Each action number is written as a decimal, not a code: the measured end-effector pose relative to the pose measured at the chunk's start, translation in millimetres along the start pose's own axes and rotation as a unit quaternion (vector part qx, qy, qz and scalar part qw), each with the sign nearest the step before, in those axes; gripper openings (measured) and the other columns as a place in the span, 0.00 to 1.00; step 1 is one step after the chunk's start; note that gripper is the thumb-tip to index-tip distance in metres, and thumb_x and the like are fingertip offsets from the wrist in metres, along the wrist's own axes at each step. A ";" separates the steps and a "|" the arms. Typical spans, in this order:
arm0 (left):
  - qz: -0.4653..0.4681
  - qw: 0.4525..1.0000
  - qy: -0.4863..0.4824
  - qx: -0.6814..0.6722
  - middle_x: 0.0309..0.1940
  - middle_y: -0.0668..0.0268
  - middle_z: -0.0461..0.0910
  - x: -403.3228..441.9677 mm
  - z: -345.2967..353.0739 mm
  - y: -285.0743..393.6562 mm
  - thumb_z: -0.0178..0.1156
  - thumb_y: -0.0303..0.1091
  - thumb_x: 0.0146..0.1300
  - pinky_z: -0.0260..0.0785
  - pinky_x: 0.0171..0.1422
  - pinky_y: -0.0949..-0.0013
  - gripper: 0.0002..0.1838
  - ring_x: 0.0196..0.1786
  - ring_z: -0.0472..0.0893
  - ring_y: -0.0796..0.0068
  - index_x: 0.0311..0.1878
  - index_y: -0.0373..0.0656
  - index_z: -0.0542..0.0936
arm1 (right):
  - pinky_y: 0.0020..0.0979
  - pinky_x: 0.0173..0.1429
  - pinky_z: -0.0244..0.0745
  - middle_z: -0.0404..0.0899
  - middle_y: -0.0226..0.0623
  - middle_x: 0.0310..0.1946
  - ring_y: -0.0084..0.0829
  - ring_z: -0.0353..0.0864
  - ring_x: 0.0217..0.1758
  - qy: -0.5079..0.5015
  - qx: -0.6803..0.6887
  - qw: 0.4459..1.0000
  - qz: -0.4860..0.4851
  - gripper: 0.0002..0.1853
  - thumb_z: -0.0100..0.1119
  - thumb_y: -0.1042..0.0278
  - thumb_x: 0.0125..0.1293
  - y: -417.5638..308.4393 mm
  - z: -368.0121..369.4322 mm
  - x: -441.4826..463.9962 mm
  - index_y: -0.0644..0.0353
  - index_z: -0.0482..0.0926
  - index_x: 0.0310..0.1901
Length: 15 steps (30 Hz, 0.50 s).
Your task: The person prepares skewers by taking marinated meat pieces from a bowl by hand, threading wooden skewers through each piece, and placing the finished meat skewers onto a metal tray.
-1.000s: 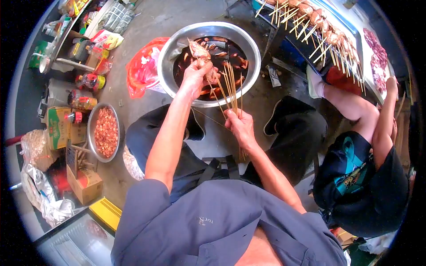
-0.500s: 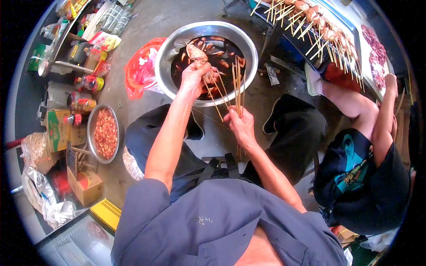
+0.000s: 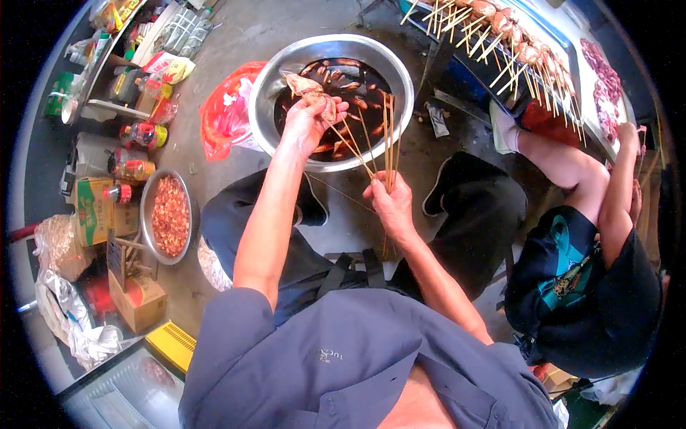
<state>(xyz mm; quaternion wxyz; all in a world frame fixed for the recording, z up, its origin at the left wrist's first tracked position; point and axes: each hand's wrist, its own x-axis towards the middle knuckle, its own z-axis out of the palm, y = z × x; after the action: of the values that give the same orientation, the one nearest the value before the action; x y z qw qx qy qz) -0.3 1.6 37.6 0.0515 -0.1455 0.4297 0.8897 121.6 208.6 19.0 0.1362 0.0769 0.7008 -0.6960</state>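
Centrally, the left hand [image 3: 306,123], fingers bent, grasps a meat piece [image 3: 303,84] over a metal basin [image 3: 264,107] of dark liquid [image 3: 368,87]; the right hand [image 3: 392,200] clasps thin sticks [image 3: 386,139], some slanting toward it. Beside the basin sits a red bag [image 3: 220,118]; farther right, a co-worker [image 3: 600,314].

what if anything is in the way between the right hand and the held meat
Nothing visible blocks it: only skewers span the gap from the right hand to the meat in the left hand. The basin rim shows behind them, seemingly lower down.
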 end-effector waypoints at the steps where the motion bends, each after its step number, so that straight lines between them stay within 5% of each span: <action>1: 0.003 1.000 0.009 0.000 0.46 0.49 0.78 -0.1 1.3 0.4 0.52 0.28 0.66 0.77 0.54 0.55 0.13 0.50 0.80 0.51 0.51 0.31 0.71 | 0.26 0.30 0.70 0.80 0.32 0.24 0.20 0.73 0.24 -0.014 0.007 1.000 -0.003 0.06 0.52 0.70 0.65 0.9 -0.7 0.1 0.62 0.73 0.41; 15: -0.018 1.000 0.007 0.025 0.43 0.50 0.78 -3.7 8.5 -3.9 0.54 0.27 0.65 0.78 0.51 0.55 0.10 0.45 0.81 0.54 0.46 0.30 0.73 | 0.22 0.28 0.67 0.79 0.30 0.24 0.18 0.72 0.24 -0.050 0.063 0.997 0.008 0.06 0.54 0.69 0.66 4.4 -3.5 -0.4 0.61 0.73 0.41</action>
<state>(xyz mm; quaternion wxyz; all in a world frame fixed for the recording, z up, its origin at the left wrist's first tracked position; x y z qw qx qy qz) 2.2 10.8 40.8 0.0684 -0.1581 0.4492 0.8766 123.0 212.2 14.9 0.1710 0.0560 0.6477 -0.7404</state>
